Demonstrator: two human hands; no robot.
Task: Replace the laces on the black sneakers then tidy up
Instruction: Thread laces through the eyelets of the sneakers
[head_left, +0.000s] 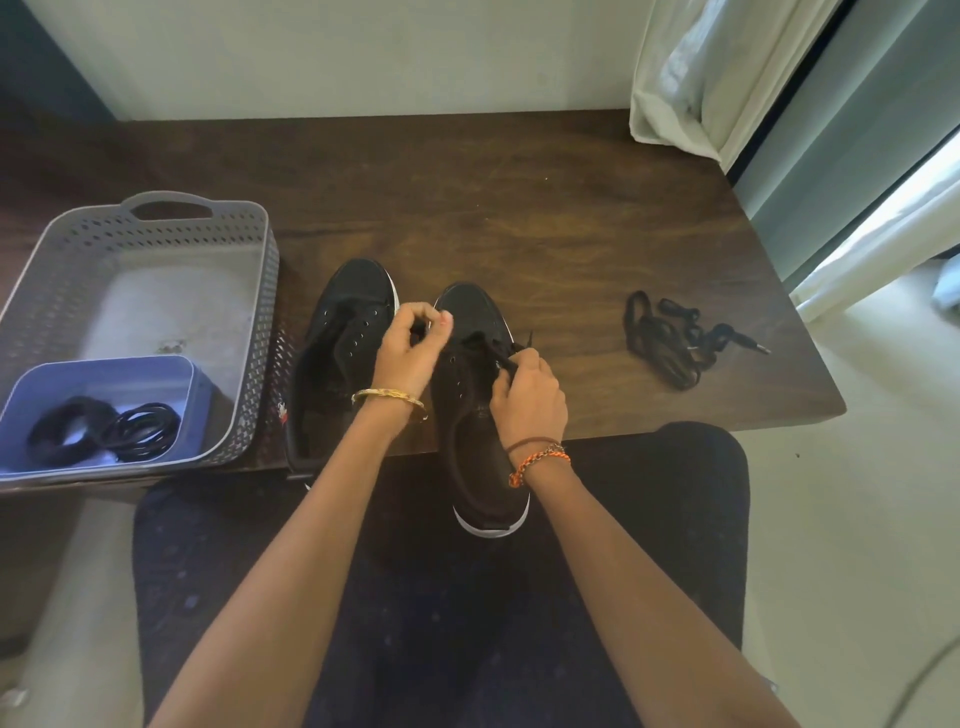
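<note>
Two black sneakers stand side by side on the dark wooden table (545, 208), toes pointing away. The left sneaker (337, 358) has bare eyelets and no lace. The right sneaker (475, 415) hangs with its heel over the table's front edge. My left hand (410, 353) pinches a black lace end near that shoe's toe-side eyelets. My right hand (527, 389) pinches the other stretch of the black lace (511, 353) on the shoe's right side. A loose bundle of black laces (675, 343) lies on the table to the right.
A grey perforated basket (249, 332) stands at the table's left, holding a small blue tray (171, 364) with coiled black laces (104, 431). A white curtain (727, 78) hangs at the back right. My lap in dark fabric fills the foreground.
</note>
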